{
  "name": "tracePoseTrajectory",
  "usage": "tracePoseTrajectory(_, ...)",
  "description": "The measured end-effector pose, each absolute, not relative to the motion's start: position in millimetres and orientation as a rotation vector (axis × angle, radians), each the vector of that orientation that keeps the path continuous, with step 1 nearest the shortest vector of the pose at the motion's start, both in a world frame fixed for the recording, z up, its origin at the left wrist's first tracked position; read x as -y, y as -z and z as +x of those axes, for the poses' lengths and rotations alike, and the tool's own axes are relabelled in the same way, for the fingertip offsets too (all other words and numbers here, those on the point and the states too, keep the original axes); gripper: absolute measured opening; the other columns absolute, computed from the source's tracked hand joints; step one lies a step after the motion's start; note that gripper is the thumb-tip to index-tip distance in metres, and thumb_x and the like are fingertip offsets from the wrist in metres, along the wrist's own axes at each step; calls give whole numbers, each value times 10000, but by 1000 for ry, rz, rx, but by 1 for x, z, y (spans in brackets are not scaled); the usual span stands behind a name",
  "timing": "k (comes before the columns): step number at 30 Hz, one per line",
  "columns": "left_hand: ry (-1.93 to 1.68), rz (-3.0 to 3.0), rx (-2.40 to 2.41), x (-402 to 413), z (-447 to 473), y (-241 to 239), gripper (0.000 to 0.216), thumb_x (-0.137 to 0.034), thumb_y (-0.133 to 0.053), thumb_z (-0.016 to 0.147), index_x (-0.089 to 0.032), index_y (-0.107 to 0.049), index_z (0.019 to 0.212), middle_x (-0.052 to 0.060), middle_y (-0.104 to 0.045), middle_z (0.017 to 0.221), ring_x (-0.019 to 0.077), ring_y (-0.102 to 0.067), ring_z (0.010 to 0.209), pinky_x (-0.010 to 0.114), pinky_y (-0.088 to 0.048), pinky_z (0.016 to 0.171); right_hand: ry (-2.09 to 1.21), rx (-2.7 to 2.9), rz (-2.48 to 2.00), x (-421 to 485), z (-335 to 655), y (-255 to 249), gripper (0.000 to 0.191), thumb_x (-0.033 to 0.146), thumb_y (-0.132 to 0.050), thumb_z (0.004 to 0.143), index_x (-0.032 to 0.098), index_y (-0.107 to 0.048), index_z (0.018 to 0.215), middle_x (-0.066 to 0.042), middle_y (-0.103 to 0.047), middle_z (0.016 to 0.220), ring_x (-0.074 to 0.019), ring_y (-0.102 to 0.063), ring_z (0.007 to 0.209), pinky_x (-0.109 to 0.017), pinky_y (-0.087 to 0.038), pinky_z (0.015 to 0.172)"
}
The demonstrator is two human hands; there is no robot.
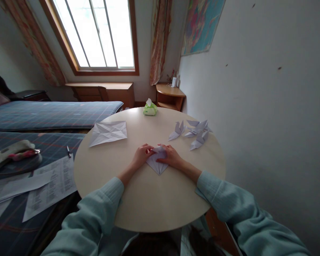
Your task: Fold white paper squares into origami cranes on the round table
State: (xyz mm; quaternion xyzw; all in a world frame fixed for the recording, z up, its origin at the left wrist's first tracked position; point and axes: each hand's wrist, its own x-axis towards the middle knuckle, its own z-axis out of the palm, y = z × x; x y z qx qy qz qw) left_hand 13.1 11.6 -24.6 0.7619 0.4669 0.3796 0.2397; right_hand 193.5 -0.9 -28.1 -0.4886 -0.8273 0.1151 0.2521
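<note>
A partly folded sheet of white paper (159, 167) lies on the table in front of me, creased and with a pointed corner toward me. My left hand (143, 153) holds its upper left edge, fingers bent around it. From the other side, my right hand (172, 155) grips the upper right part, with the thumb lying across the paper's face. Some of the fingertips are hidden by the folds. To the right stand several folded paper birds (198, 131), and one paper bird (177, 130) sits a little apart from them.
On the round table (138, 202), a creased paper sheet (109, 132) lies at the left and a green tissue pack (150, 109) at the far edge. Printed sheets (53, 185), a pen (68, 151) and a bag (14, 156) rest on the bed beside it. A wall borders the right.
</note>
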Motion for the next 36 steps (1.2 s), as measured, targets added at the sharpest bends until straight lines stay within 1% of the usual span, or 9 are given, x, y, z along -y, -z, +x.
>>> tracePoseTrajectory(3, -1090, 2037, -1330, -10, 15, 24, 101, -240, -623, 673, -154, -665, 707, 11, -562, 710, 69, -481, 550, 188, -406, 544, -331, 2253, -1261, -1, 195, 30, 697, 411, -680, 600, 204, -404, 1206, -64, -588, 1066, -229, -497, 984, -362, -387, 830)
tracePoseTrajectory(6, -1065, 2058, -1310, -9, 14, 21, 48, -168, -618, 665, -140, -657, 667, 8, -574, 661, 75, -499, 555, 187, -407, 549, -356, 2254, -1243, -1, 196, 30, 706, 418, -681, 599, 186, -403, 1204, -61, -600, 1061, -221, -496, 973, -356, -385, 831)
tracePoseTrajectory(10, -1035, 2119, -1306, -11, 12, 20, 52, -160, -625, 660, -137, -650, 620, 4, -572, 630, 78, -500, 554, 189, -398, 550, -364, 2258, -1236, 0, 195, 28, 696, 398, -686, 600, 178, -410, 1200, -54, -598, 1071, -213, -496, 961, -352, -383, 843)
tracePoseTrajectory(14, -996, 2133, -1328, -13, 10, 20, 91, -203, -615, 684, -141, -647, 626, 2, -575, 632, 79, -495, 558, 189, -387, 555, -342, 2253, -1266, 0, 195, 29, 710, 400, -687, 592, 169, -416, 1206, -73, -578, 1092, -221, -490, 973, -350, -388, 843)
tracePoseTrajectory(18, -928, 2145, -1357, -15, 10, 20, 169, -229, -556, 736, -141, -637, 616, 1, -562, 623, 80, -484, 560, 189, -375, 552, -327, 2246, -1297, -1, 195, 31, 745, 413, -690, 581, 170, -403, 1224, -96, -554, 1109, -229, -494, 974, -348, -400, 825)
tracePoseTrajectory(22, -899, 2137, -1311, -16, 10, 21, 78, -203, -595, 688, -142, -643, 694, -3, -574, 653, 80, -485, 569, 184, -381, 550, -340, 2258, -1245, 0, 196, 30, 708, 417, -679, 598, 190, -409, 1211, -78, -572, 1086, -220, -497, 974, -352, -395, 829)
tracePoseTrajectory(30, -829, 2095, -1283, -17, 6, 18, 126, -164, -564, 685, -152, -668, 755, 8, -643, 717, 106, -546, 641, 198, -404, 604, -333, 2274, -1244, -5, 198, 36, 722, 442, -671, 599, 195, -402, 1221, -79, -567, 1100, -217, -491, 991, -354, -398, 829)
tracePoseTrajectory(34, -848, 2105, -1353, -17, 8, 19, 128, -227, -575, 697, -143, -668, 722, 15, -630, 685, 112, -544, 626, 206, -406, 595, -321, 2270, -1244, -3, 198, 34, 714, 437, -671, 603, 195, -410, 1222, -76, -551, 1133, -218, -493, 991, -356, -405, 838)
tracePoseTrajectory(36, -848, 2144, -1347, -16, 9, 20, 121, -224, -581, 694, -138, -666, 708, 19, -613, 680, 106, -531, 604, 204, -407, 579, -331, 2269, -1195, -2, 199, 31, 654, 399, -682, 609, 189, -456, 1185, -69, -567, 1114, -210, -500, 974, -347, -413, 839)
